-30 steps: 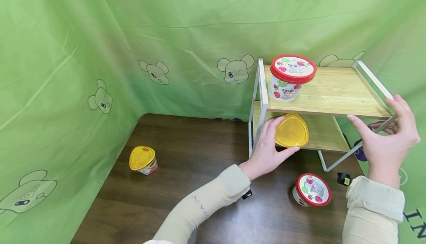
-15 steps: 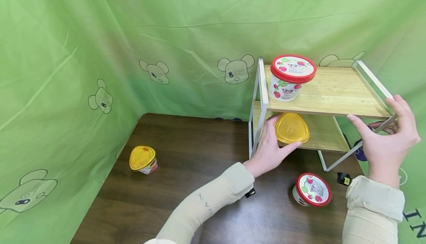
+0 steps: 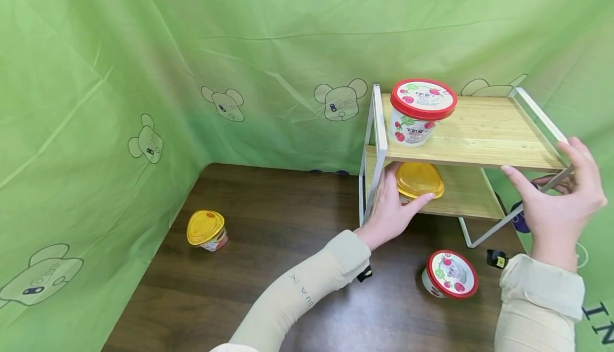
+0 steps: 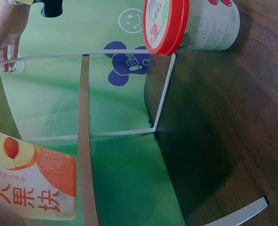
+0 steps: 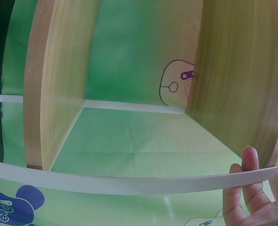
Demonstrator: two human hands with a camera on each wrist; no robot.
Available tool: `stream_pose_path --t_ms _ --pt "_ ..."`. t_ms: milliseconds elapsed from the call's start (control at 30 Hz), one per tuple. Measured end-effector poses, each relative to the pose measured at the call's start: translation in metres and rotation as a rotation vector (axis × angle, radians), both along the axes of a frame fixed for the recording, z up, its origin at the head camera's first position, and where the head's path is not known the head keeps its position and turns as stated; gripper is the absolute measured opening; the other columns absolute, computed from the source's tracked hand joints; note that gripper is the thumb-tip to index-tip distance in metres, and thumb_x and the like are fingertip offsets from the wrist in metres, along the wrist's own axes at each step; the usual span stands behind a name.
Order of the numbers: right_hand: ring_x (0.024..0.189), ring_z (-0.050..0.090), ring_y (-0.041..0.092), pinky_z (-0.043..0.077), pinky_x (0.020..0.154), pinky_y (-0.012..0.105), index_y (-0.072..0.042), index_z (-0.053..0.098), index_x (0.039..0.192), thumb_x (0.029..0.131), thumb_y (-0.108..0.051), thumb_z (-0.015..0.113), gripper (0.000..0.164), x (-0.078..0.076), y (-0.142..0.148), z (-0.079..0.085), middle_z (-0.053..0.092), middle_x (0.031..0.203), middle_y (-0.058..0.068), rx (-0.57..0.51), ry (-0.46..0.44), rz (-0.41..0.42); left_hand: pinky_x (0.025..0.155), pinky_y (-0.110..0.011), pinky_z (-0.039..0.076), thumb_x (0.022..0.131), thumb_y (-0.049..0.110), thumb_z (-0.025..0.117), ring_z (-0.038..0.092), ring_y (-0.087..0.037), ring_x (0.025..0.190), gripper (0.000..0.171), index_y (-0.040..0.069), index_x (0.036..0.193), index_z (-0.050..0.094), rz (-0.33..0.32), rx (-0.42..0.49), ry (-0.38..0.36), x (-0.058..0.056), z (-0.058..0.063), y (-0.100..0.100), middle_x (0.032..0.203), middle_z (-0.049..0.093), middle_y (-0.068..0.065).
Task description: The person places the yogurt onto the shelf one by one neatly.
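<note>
My left hand (image 3: 388, 210) holds a fruit cup with a yellow lid (image 3: 420, 180) between thumb and fingers, under the top board at the left of a two-tier rack. In the left wrist view the cup (image 4: 33, 181) shows a peach picture, its base close to the lower board's edge (image 4: 86, 141); whether they touch I cannot tell. At the rack's right side, my right hand (image 3: 563, 200) grips the white metal frame (image 5: 129, 185), fingers curled past the bar. A red-lidded tub (image 3: 422, 112) stands on the top board (image 3: 489, 128), at its left end.
Another red-lidded tub (image 3: 450, 273) stands on the dark wooden table (image 3: 297, 224) in front of the rack. A second yellow-lidded cup (image 3: 206, 230) stands at the table's left. Green cloth (image 3: 268, 32) with bear drawings hangs behind and at the sides.
My left hand has moved slightly right and farther in with the fruit cup. The cup has gone from lid facing me to more upright. My right hand stays on the frame.
</note>
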State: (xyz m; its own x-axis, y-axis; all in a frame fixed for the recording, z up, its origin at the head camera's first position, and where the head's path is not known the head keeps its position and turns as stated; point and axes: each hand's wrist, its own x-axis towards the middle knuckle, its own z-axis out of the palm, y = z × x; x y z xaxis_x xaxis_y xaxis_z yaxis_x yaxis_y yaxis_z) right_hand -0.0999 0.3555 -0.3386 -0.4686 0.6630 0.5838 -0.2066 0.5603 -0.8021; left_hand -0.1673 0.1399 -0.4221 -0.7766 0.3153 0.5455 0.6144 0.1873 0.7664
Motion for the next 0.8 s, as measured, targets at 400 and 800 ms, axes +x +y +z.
stream_pose_path --t_ms 400,800 --pt "0.099 0.064 0.007 0.049 0.081 0.014 -0.011 0.071 0.128 0.066 -0.003 0.093 0.066 -0.001 -0.001 0.001 0.058 0.141 -0.001 -0.009 0.026 0.021 0.109 -0.02 0.034 0.092 0.031 0.079 0.043 -0.006 0.128 0.087 0.014 0.156 0.023 0.028 0.082 -0.061 -0.008 -0.004 0.01 0.146 0.041 -0.001" --pt "0.108 0.063 0.013 0.049 0.081 0.014 -0.009 0.071 0.128 0.066 -0.003 0.093 0.066 -0.001 -0.003 0.001 0.058 0.141 -0.001 -0.022 0.031 0.017 0.111 -0.024 0.032 0.095 0.034 0.074 0.04 -0.007 0.132 0.083 0.014 0.156 0.022 0.075 0.09 -0.071 -0.011 -0.004 0.015 0.147 0.039 -0.002"
